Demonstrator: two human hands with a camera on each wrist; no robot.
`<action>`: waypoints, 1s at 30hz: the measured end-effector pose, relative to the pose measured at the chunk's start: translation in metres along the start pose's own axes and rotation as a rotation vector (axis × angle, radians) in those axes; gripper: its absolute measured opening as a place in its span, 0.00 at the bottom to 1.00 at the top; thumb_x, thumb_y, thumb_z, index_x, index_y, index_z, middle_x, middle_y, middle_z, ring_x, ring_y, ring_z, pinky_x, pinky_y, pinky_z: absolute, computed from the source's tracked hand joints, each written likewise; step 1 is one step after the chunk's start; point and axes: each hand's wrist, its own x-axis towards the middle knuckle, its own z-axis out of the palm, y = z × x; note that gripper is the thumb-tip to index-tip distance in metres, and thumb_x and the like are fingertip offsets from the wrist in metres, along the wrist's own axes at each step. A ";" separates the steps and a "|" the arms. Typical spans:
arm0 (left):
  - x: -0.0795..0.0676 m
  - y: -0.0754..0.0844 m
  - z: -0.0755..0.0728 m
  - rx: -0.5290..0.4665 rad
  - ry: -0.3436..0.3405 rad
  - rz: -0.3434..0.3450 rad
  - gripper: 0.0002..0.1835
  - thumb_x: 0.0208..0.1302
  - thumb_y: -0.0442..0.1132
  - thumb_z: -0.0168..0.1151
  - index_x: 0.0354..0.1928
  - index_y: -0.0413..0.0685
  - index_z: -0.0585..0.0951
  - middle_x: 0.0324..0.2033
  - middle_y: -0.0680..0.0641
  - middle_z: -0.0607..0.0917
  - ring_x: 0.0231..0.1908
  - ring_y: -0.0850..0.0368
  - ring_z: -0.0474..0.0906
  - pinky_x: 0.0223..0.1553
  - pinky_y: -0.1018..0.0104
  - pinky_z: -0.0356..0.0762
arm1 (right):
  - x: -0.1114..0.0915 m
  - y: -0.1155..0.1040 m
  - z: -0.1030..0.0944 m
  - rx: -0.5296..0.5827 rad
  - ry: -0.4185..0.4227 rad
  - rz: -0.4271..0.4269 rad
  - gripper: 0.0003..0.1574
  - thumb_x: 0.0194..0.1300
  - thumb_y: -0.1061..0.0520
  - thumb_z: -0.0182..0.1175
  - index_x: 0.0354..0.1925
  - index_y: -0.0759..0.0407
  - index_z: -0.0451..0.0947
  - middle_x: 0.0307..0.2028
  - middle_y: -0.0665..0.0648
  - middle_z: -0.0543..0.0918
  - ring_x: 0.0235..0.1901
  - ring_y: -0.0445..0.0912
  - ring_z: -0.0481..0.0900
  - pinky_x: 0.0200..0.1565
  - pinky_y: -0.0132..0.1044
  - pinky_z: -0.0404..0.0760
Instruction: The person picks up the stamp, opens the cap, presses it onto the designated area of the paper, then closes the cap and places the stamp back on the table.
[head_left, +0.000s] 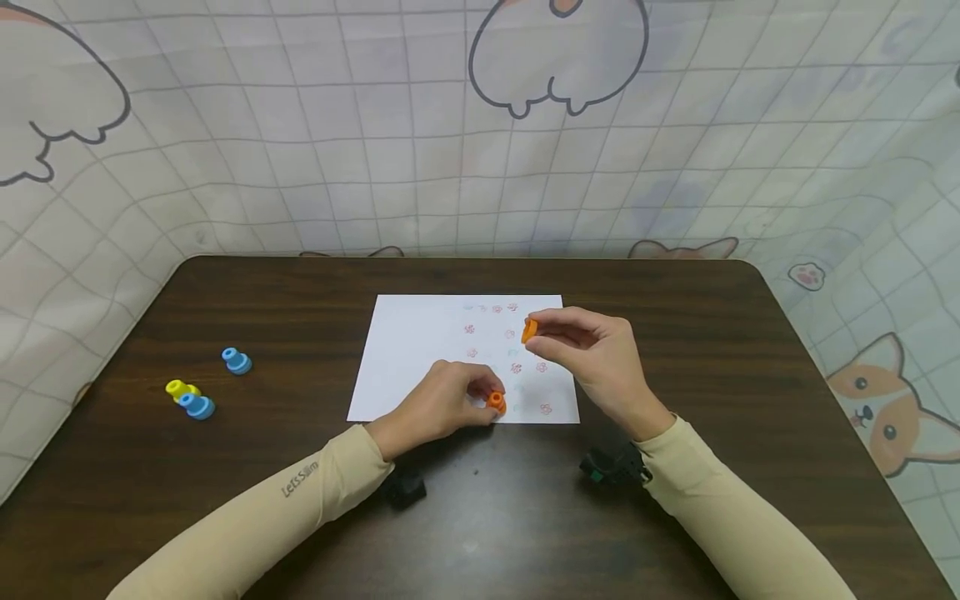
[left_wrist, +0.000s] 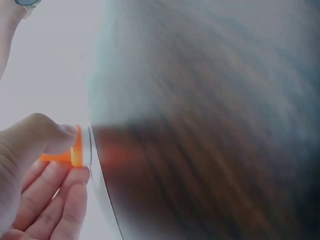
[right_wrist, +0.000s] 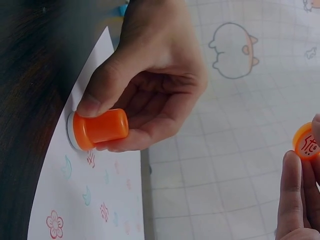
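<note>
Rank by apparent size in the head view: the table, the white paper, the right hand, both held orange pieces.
1. Table
2. White paper
3. Right hand
4. Left orange piece and right orange piece: not ranked, since fingers partly cover both.

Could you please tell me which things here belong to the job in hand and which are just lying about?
In use:
orange plastic stamp, in the left hand
round orange cap-like piece, in the right hand
white rectangular paper sheet with printed marks

Apparently lying about:
two light-blue plastic stamps
yellow plastic stamp
</note>
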 end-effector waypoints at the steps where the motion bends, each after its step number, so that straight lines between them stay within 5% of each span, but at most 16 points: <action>1: 0.000 0.001 0.000 0.005 0.005 0.004 0.08 0.57 0.35 0.76 0.39 0.48 0.88 0.33 0.53 0.90 0.35 0.61 0.83 0.41 0.72 0.81 | 0.000 0.000 0.000 0.001 0.001 -0.002 0.21 0.60 0.63 0.75 0.52 0.68 0.85 0.41 0.48 0.91 0.41 0.42 0.90 0.49 0.36 0.90; 16: -0.002 0.005 -0.003 -0.026 0.018 -0.041 0.10 0.58 0.36 0.77 0.41 0.48 0.88 0.36 0.53 0.91 0.38 0.60 0.83 0.45 0.67 0.84 | -0.001 -0.001 -0.001 0.005 0.001 0.008 0.22 0.60 0.63 0.75 0.52 0.68 0.84 0.42 0.47 0.91 0.41 0.40 0.91 0.48 0.35 0.90; 30: -0.012 0.005 -0.021 -0.146 0.128 -0.071 0.09 0.60 0.38 0.75 0.43 0.51 0.89 0.39 0.54 0.92 0.44 0.55 0.89 0.54 0.59 0.87 | -0.001 0.004 0.001 -0.034 -0.011 0.019 0.22 0.61 0.62 0.74 0.54 0.66 0.84 0.43 0.46 0.91 0.43 0.41 0.91 0.49 0.34 0.89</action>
